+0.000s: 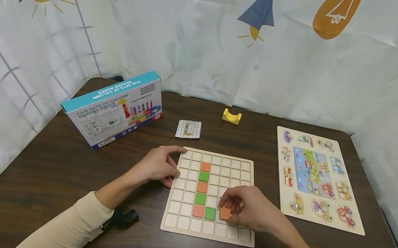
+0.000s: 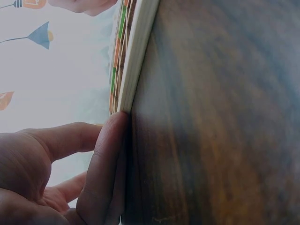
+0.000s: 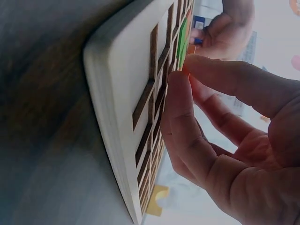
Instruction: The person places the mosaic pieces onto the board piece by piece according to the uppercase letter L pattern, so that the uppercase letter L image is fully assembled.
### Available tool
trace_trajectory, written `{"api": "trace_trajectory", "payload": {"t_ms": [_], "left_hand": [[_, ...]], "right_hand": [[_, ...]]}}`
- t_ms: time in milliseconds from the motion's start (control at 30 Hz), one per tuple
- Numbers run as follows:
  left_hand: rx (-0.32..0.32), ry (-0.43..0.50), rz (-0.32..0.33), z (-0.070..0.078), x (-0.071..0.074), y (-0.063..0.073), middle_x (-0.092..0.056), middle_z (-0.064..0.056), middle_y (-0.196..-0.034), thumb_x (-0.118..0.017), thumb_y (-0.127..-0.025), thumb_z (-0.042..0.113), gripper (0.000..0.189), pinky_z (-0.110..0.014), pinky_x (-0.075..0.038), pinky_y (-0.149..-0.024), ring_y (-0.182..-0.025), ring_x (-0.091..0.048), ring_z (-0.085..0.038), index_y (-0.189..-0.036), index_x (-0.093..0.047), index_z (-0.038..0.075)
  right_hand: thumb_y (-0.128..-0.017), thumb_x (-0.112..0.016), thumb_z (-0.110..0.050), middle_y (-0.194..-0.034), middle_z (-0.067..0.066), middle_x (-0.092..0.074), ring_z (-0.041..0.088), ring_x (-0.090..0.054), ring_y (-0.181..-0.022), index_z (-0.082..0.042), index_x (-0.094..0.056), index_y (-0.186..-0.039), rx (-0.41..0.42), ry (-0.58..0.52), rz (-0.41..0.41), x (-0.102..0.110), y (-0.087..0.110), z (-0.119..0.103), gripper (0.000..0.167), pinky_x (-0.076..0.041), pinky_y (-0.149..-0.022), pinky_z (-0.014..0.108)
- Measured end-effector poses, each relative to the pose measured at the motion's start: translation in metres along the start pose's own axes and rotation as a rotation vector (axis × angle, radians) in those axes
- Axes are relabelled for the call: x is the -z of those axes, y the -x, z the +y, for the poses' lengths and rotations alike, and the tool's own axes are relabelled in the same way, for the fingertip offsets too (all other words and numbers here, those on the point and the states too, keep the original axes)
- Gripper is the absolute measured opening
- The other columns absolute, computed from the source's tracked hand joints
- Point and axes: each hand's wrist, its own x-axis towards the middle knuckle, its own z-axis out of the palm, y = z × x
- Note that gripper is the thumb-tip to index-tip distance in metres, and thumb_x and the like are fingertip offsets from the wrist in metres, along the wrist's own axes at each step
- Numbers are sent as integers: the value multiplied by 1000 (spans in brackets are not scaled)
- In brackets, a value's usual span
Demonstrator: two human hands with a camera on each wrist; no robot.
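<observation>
A wooden grid board lies on the table. Down one of its columns run square tiles, orange and green by turns, ending in a pinkish-red tile. Beside that one sits another green tile. My right hand pinches an orange tile between thumb and fingers, low over the cell right of that green tile. At the board's left edge, my left hand rests with extended fingers. In the left wrist view a fingertip presses against the board's side.
A small stack of pattern cards lies behind the board, with a yellow notched block farther back. To the left stands a blue-and-white box. A wooden picture puzzle covers part of the table's right side.
</observation>
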Motion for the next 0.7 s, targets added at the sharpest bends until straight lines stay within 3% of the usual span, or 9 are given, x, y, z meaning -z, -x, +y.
{"api": "trace_trajectory", "payload": {"t_ms": [700], "left_hand": [[4,-3,11,0,-2,-2,-66,-18,-99,-79,-85,-2,72,-39,-66,-54,-59,-73,-22,-149,-56,21]], "right_hand": [[-69,-84,8,-75,-5,-62,7,-56,-70,-16,-70,-86,0,67,25,-9,-2,-4,32,-53,-60,21]]}}
